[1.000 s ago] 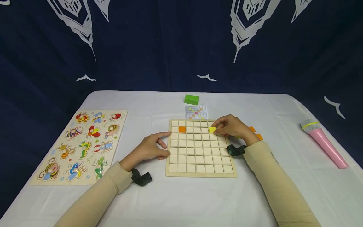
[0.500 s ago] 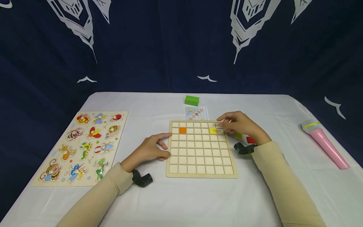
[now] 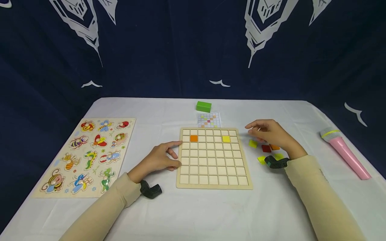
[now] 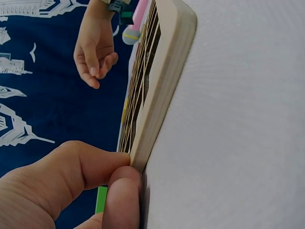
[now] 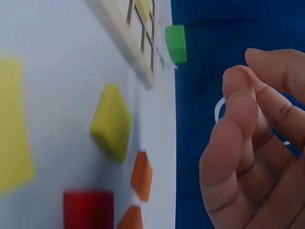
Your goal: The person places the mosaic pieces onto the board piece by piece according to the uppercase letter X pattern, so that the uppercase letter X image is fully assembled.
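Note:
A wooden grid board (image 3: 212, 183) lies at the table's middle, with an orange tile (image 3: 194, 138) and a yellow tile (image 3: 226, 139) in its second row. My left hand (image 3: 172, 154) rests against the board's left edge (image 4: 157, 109), thumb and fingers touching the rim. To the right of the board, my right hand (image 3: 256, 130) hovers with loosely curled fingers (image 5: 238, 109) and holds nothing. Under and beside it lie loose tiles: yellow (image 3: 252, 144), red (image 3: 266, 148), orange (image 3: 274, 147) and two more yellow ones (image 3: 261, 159).
A green block (image 3: 203, 106) and a coloured pattern card (image 3: 208, 119) sit behind the board. An insect peg puzzle (image 3: 84, 154) lies at the left. A pink toy microphone (image 3: 343, 150) lies at the far right. Dark curtains hang behind the table.
My right hand left the yellow tile in its cell and moved right, off the board, to above the loose tiles. The left hand has stayed put.

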`<state>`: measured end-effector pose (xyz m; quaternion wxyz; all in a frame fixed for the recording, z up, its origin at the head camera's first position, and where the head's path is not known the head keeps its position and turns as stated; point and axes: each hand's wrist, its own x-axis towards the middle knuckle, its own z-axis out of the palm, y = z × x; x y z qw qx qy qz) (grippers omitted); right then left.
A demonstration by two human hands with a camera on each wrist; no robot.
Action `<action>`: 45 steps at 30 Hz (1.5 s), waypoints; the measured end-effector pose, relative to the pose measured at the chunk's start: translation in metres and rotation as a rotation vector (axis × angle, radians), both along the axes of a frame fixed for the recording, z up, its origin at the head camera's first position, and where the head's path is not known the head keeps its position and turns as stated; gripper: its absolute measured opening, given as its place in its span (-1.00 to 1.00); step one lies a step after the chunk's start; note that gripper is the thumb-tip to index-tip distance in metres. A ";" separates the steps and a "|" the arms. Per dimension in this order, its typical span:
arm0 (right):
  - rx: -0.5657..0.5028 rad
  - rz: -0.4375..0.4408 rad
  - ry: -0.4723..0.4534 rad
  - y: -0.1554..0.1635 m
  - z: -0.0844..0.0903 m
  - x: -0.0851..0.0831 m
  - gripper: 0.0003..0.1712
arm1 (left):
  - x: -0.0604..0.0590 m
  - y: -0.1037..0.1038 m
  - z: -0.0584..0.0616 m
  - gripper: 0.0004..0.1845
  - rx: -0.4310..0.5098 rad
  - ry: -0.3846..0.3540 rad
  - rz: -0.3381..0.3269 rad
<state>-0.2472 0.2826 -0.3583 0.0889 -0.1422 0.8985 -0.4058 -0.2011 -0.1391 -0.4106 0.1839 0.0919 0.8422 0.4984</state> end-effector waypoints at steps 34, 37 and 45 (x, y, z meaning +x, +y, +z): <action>0.034 -0.054 -0.065 0.106 -0.037 0.007 -0.52 | 0.002 0.001 0.004 -0.10 -0.004 0.009 0.007; 0.033 -0.036 -0.048 0.107 -0.040 0.007 -0.54 | 0.002 0.002 0.002 -0.11 0.003 0.006 0.006; 0.047 -0.011 -0.016 0.106 -0.042 0.010 -0.61 | 0.003 0.002 0.002 -0.10 0.006 0.013 -0.003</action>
